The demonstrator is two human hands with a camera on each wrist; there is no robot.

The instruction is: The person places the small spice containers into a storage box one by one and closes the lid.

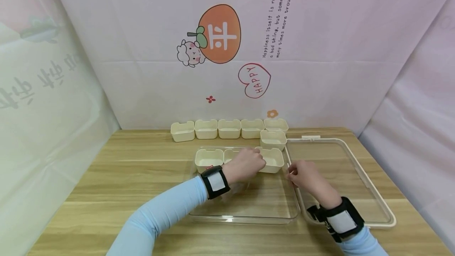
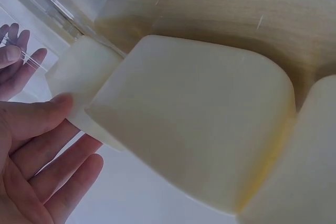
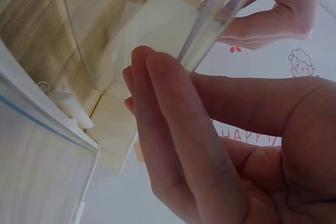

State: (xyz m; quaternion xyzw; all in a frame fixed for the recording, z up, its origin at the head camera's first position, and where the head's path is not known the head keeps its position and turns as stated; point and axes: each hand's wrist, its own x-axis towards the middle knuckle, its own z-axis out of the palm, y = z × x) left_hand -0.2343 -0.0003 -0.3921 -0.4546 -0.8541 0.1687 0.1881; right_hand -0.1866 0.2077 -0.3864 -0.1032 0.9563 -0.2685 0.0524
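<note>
Inside a clear plastic box (image 1: pixel 245 219), cream-coloured small bins stand in a row along the far side. My left hand (image 1: pixel 245 165) reaches over this row and pinches the rightmost cream bin (image 1: pixel 273 161), its thumb on the wall in the left wrist view. The middle bin (image 1: pixel 229 155) is mostly hidden behind that hand, and the left bin (image 1: pixel 209 159) stands beside it. At the box's right side, my right hand (image 1: pixel 308 177) pinches the upper edge of the clear wall (image 3: pixel 210 30) between thumb and fingers.
Several more cream bins (image 1: pixel 229 129) line the table's back edge, with one bin (image 1: pixel 273 140) in front of the row's right end. A clear lid with a white frame (image 1: pixel 371 185) lies right of the box. Printed cloth (image 1: pixel 149 70) hangs behind the wooden table (image 1: pixel 106 192).
</note>
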